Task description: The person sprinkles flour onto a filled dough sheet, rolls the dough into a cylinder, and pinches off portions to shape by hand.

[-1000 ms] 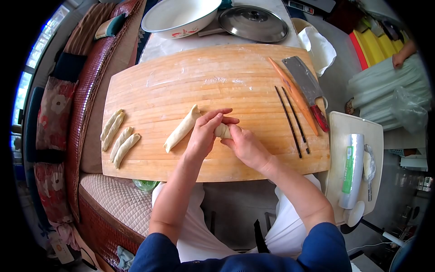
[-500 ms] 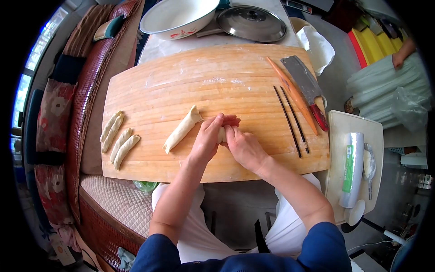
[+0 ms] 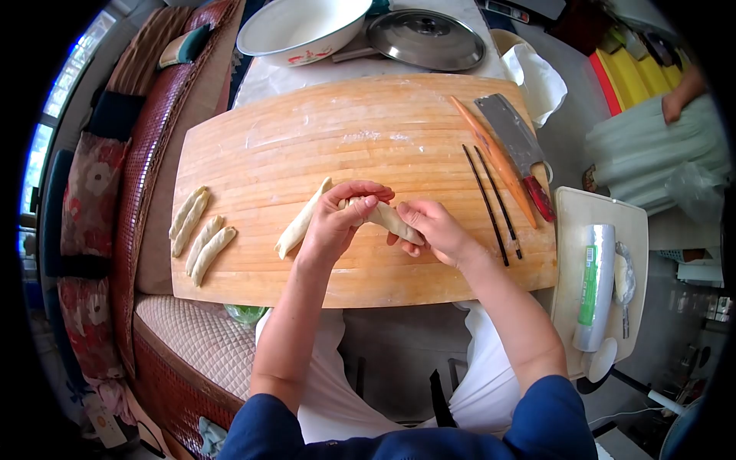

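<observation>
A strip of pale dough (image 3: 389,219) is stretched between my two hands above the wooden board (image 3: 322,115). My left hand (image 3: 346,213) is closed around its left end, fingers curled over it. The right end is pinched by my right hand (image 3: 433,232), thumb on top. Just left of my left hand lies a thicker dough roll (image 3: 300,222), partly hidden behind that hand. Farther left on the board, two pairs of twisted dough strips (image 3: 210,249) rest side by side.
On the board's right lie a rolling pin (image 3: 498,165), two black chopsticks (image 3: 494,203) and a cleaver (image 3: 515,134). Behind stand an enamel basin (image 3: 303,55) and a metal lid (image 3: 425,40). A side tray (image 3: 567,268) bears a cling film roll (image 3: 596,287). Another person's hand (image 3: 675,106) shows at right.
My hands have moved apart from close together, and the dough strip between them now shows at length. My left hand has shifted left, covering more of the dough roll.
</observation>
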Tool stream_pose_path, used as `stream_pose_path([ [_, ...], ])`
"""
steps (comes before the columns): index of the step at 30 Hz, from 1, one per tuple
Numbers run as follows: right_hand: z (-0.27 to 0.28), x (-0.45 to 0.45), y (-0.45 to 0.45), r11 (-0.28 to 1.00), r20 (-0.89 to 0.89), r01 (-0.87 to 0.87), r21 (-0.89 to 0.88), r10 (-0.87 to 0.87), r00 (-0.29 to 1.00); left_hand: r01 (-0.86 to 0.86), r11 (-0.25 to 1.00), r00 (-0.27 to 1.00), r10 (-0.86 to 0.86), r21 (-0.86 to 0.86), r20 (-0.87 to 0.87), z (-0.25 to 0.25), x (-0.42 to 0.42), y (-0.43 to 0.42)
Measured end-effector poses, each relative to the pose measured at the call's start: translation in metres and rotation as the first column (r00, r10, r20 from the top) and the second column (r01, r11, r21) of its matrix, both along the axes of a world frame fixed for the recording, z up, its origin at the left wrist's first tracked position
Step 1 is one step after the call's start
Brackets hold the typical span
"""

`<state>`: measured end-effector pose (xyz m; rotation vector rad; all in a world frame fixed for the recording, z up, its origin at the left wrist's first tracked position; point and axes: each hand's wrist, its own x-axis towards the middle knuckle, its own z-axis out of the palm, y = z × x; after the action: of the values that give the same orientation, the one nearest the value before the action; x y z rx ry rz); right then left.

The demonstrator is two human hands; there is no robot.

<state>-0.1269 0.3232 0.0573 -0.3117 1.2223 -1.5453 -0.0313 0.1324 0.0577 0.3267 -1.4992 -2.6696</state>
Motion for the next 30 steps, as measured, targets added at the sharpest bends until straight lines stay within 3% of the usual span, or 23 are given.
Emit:
stream_pose_path([
  [1,-0.005,-0.001,0.001,0.997,0.092,0.000,-0.074,0.007,0.996,-0.009,1.000,1.000,0.009,0.005,-0.001,0.000,0.000,0.000],
  [4,-0.010,0.002,-0.003,0.996,-0.173,0.021,-0.083,-0.036,0.984,-0.031,0.998,0.999,0.030,0.048,0.020,-0.005,0.000,-0.003],
  [5,-0.012,0.006,-0.004,0.995,-0.415,0.077,-0.063,-0.096,0.905,-0.038,0.997,0.999,0.036,0.066,0.031,-0.008,0.000,-0.004],
  [7,-0.014,0.015,-0.007,0.979,-0.805,0.192,-0.066,-0.166,0.570,-0.074,0.993,0.993,0.065,0.095,0.094,-0.012,0.001,-0.003],
  [10,-0.007,0.022,-0.009,0.971,-0.909,0.194,-0.144,-0.207,0.362,-0.075,0.991,0.987,0.058,0.111,0.147,-0.014,0.001,-0.001],
  [13,-0.004,0.025,-0.009,0.980,-0.973,0.181,-0.077,-0.114,0.200,-0.073,0.992,0.982,0.053,0.106,0.180,-0.016,0.001,0.003],
  [16,-0.009,0.023,-0.010,0.986,-0.989,0.129,-0.109,-0.121,0.089,-0.052,0.993,0.979,0.029,0.108,0.203,-0.016,0.001,0.007],
  [22,-0.010,0.026,-0.013,0.978,-0.981,0.118,-0.174,-0.183,0.070,-0.012,0.984,0.975,-0.027,0.175,0.220,-0.013,0.002,0.012],
  [25,-0.011,0.020,-0.011,0.990,-0.987,0.087,-0.109,-0.119,0.112,-0.026,0.986,0.970,-0.015,0.164,0.244,-0.018,0.004,0.011],
  [28,0.000,0.014,-0.010,0.964,-0.918,0.189,-0.186,-0.239,0.316,-0.057,0.990,0.976,0.028,0.130,0.214,-0.015,0.003,0.003],
  [30,0.000,0.005,-0.004,0.975,-0.662,0.221,-0.019,-0.178,0.728,-0.084,0.991,0.985,0.068,0.101,0.158,-0.011,0.003,0.002],
])
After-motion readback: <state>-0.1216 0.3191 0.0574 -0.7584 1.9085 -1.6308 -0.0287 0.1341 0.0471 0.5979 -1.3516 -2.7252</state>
